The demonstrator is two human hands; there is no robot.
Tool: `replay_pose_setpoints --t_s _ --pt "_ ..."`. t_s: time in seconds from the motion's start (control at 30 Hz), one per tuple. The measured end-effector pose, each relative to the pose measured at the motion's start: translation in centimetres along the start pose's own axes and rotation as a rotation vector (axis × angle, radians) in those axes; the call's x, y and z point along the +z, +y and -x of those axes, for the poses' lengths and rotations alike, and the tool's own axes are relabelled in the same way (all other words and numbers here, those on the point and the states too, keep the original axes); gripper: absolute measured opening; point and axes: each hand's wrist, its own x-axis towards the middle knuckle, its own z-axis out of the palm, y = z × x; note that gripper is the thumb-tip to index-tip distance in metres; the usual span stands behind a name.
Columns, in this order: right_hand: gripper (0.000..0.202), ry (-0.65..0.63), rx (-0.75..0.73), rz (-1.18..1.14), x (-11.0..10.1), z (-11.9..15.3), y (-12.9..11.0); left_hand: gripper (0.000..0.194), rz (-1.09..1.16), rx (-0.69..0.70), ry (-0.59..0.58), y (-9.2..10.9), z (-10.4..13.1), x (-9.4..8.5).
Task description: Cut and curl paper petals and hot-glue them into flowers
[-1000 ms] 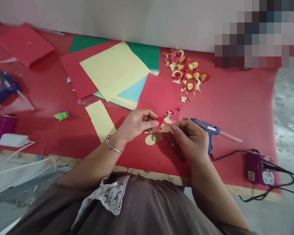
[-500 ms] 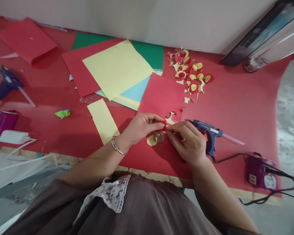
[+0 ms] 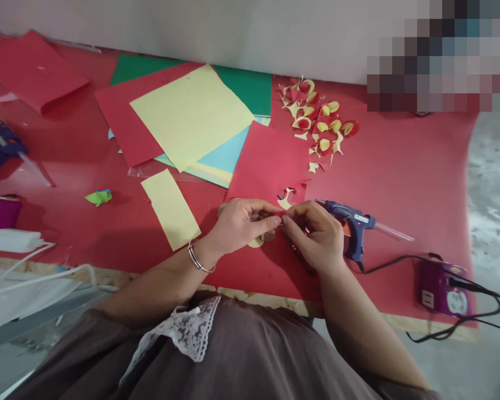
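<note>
Between my two hands is a small piece of red paper (image 3: 280, 213), mostly covered by the fingers. My left hand (image 3: 246, 225) pinches it from one side, thumb and fingertips together. My right hand (image 3: 317, 230) pinches its other edge, and the fingertips of both hands nearly meet. Under my left hand lies a pale yellow paper disc (image 3: 256, 242), partly hidden. A dark, slim tool (image 3: 302, 256) lies on the table below my right hand; its kind is hard to make out. Just beyond the fingers a pale yellow offcut (image 3: 286, 200) rests on a red sheet (image 3: 266, 161).
A blue glue gun (image 3: 352, 222) with a clear stick lies right of my hands, its cord running to a purple power box (image 3: 444, 289). Coloured sheets (image 3: 191, 119) are stacked at the back. Red and yellow paper petals and scraps (image 3: 316, 119) lie back right. Another glue gun (image 3: 2, 144) is far left.
The fingertips of both hands have closed together over the red paper, so less of it shows. My left hand now covers more of the yellow disc. The view has shifted slightly.
</note>
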Motion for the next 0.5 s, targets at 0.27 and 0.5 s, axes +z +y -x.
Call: replay_pose_setpoints --t_s 0.27,0.5 --pt "0.011 0.005 0.025 -0.020 0.11 -0.16 -0.17 0.022 -0.093 -0.007 0.040 -0.50 -0.18 0.03" --pt "0.009 0.021 0.041 -0.029 0.22 0.00 0.04 0.020 -0.230 0.024 0.040 -0.41 -0.02 -0.01"
